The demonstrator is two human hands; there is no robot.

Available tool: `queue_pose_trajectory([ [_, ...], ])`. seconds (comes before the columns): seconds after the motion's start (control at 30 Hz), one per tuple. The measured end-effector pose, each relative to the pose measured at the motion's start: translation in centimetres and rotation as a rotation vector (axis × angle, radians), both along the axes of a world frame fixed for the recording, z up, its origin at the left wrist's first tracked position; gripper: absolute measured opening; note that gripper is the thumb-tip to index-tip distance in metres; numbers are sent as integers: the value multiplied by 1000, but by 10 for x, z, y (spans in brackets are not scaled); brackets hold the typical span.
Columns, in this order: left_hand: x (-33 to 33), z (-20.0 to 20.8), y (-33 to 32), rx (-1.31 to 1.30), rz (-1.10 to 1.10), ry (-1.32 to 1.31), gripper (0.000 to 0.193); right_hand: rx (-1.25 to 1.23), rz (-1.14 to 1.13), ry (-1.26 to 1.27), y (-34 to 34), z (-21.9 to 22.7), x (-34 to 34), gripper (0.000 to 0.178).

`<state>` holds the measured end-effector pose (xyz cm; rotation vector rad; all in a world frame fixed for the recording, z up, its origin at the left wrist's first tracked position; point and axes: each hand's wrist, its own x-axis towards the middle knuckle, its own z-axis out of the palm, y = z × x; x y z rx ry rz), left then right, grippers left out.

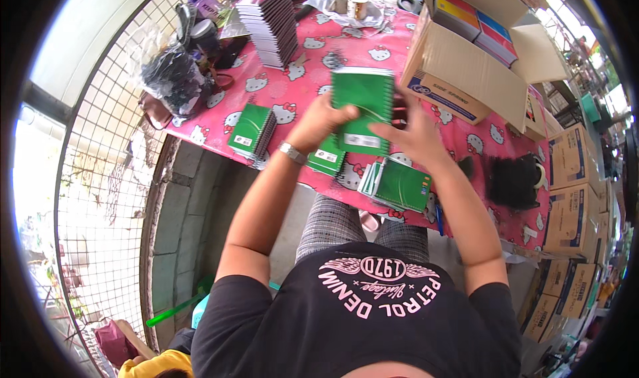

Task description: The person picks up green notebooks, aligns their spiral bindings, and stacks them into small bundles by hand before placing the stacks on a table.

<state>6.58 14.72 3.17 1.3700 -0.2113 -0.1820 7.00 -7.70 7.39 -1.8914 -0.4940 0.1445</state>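
Held up above the desk [299, 52]: a green spiral-bound notebook [363, 108], upright, coil along its top edge, a white label near its lower edge. Left hand [323, 122] closed around the notebook's left side, fingers curled over the cover, a metal wristwatch [291, 152] on that wrist. Right hand [414, 135] against the notebook's right edge, fingers spread and partly open, thumb pressed to the cover; whether a firm grip or just a steadying touch, cannot tell.

On the desk, under a pink cartoon-cat tablecloth: a small pile of green notebooks [251, 130] to the left, another green notebook [327, 158] just below the left hand, and a fanned heap of green notebooks [398, 184] below the right hand near the desk's front edge. Farther back, a tall stack of dark-covered spiral notebooks [271, 22]. To the right, an open cardboard box [459, 65] with coloured notebooks inside. At the right end, a bundle of black spiral coils [511, 178]. At the left end, a clear bag of black items [172, 72].
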Motion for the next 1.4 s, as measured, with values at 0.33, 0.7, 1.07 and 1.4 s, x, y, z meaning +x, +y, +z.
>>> queue_pose_trajectory([
  [0.33, 25, -36, 232, 665, 390, 552, 85, 411, 137, 796, 239, -85, 31, 42],
  [0.7, 24, -82, 256, 1085, 507, 427, 103, 282, -62, 814, 298, -127, 17, 56],
  [1.07, 16, -69, 227, 1391, 509, 281, 93, 405, 67, 532, 209, -81, 6, 73],
  [1.4, 26, -32, 133, 1260, 778, -458, 51, 533, -484, 864, 77, -156, -7, 78],
])
